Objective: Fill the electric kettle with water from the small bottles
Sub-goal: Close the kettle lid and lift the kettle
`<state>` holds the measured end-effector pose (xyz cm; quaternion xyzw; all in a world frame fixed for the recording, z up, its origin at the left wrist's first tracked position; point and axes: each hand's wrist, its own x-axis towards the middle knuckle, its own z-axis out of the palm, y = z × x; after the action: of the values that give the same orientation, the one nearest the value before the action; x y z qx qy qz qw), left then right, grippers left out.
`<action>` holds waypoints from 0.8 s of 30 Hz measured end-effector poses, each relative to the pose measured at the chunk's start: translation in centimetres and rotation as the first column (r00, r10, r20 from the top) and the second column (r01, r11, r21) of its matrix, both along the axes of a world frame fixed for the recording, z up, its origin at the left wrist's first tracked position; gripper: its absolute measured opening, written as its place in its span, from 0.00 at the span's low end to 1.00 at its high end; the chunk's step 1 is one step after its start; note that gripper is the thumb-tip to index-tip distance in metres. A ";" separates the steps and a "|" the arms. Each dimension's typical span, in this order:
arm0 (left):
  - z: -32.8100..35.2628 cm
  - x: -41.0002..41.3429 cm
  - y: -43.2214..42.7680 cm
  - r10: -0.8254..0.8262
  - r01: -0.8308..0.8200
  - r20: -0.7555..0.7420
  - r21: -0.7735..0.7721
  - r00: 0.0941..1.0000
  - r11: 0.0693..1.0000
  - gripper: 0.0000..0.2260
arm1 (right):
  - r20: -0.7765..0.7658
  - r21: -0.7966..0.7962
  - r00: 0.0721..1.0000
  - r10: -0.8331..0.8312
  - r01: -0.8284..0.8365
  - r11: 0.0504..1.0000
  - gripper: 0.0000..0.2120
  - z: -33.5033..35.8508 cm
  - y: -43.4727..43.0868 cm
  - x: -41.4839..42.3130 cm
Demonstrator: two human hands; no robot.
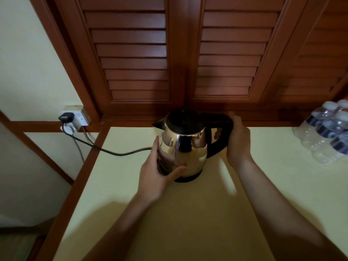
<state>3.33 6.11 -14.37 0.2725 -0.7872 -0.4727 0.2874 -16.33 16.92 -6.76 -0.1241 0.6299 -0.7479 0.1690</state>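
Cupping kettle (186, 147) body, left hand (156, 178); right hand (238, 142) grip wrapped round handle (214, 147).

Just one head-worn wide-angle view, looking forward and down, pretty close over the pale yellow wood-edged tabletop (113, 185), facing the brown louvred wooden doors (131, 53).
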 end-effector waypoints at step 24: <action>-0.6 -0.1 -0.1 0.038 -0.039 -0.025 -0.008 0.999 0.999 0.46 | -0.317 0.113 0.943 0.102 -0.069 0.991 0.20 1.5 0.3 1.0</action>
<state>3.28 6.02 -14.97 0.2805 -0.7801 -0.4672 0.3074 -15.32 17.21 -5.22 -0.2632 0.6797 -0.6770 0.1021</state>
